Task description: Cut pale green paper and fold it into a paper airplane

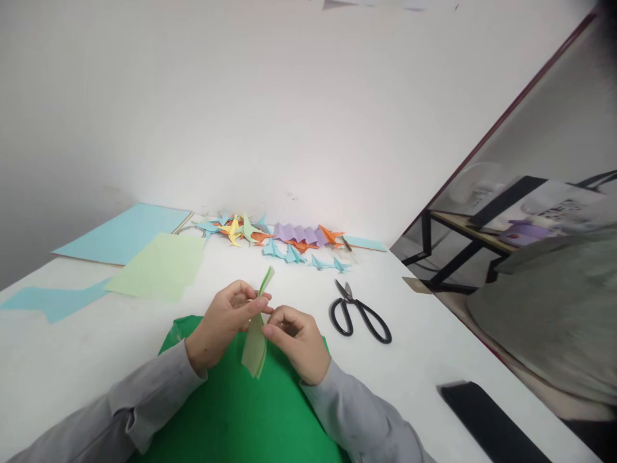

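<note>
Between my two hands, over the green sheet, I hold a narrow, folded piece of light green paper [254, 347] upright, its layers fanning slightly at the bottom. My left hand [230, 316] pinches it near the upper middle, thumb in front. My right hand [297, 339] has thumb and forefinger closed on its right edge, a little lower. To the right of my right hand lies a pair of black-handled scissors [359, 312], blades parted slightly and pointing away from me. Folded paper cranes [234, 229] in several colours are heaped beyond my hands.
A green covering [231, 411] lies nearest me. At left are light green paper [159, 267], a large blue sheet [125, 233] and a blue scrap [62, 300]. A pleated purple paper [299, 234] stands by the wall. A black flat object [486, 421] lies at right, near the table edge.
</note>
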A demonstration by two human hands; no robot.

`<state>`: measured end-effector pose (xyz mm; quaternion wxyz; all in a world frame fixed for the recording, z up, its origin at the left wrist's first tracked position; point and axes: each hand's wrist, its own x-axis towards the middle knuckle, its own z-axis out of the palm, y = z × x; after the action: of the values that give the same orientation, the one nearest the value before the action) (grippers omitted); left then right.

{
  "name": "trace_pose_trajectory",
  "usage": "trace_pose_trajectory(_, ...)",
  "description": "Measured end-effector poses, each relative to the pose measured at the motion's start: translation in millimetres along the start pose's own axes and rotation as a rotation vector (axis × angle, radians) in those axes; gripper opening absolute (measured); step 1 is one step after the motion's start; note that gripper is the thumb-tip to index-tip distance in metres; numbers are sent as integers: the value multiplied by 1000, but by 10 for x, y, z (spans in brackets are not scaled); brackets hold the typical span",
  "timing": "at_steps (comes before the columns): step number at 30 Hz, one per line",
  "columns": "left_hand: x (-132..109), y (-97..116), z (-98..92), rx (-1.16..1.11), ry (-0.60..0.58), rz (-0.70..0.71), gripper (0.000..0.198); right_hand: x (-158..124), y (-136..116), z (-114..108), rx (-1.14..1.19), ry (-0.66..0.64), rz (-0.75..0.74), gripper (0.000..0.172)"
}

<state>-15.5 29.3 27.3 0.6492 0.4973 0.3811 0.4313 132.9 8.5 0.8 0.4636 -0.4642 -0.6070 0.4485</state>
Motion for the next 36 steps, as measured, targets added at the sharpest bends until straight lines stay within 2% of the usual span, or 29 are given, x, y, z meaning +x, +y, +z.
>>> trace_pose_trajectory(6,11,-4,-8,9,-4,8,34,3,25,-13,76,-19,11,42)
trace_pose_trajectory(9,30,-48,-25,65,-6,62,34,8,8,-22,113,-15,-2,45)
trace_pose_trajectory(13,31,-96,-28,150,-66,106,34,24,-1,-38,205,12,-71,50)
trace_pose_trajectory(16,9,-82,-8,183,-91,109,35,33,1,-44,224,18,-67,50)
trace_pose_trajectory(22,-4,-58,21,153,-118,98,32,31,-10,-41,170,64,-32,47)
trace_pose_trajectory(26,0,-38,18,60,-85,18,32,31,-13,-45,168,83,-41,44)
trace_pose_trajectory(32,-26,13,-11,-25,-27,-58,28,43,-21,-68,245,151,-50,27)
trace_pose_trajectory(36,-7,20,-46,-117,-85,-73,32,72,21,-89,293,273,-17,18)
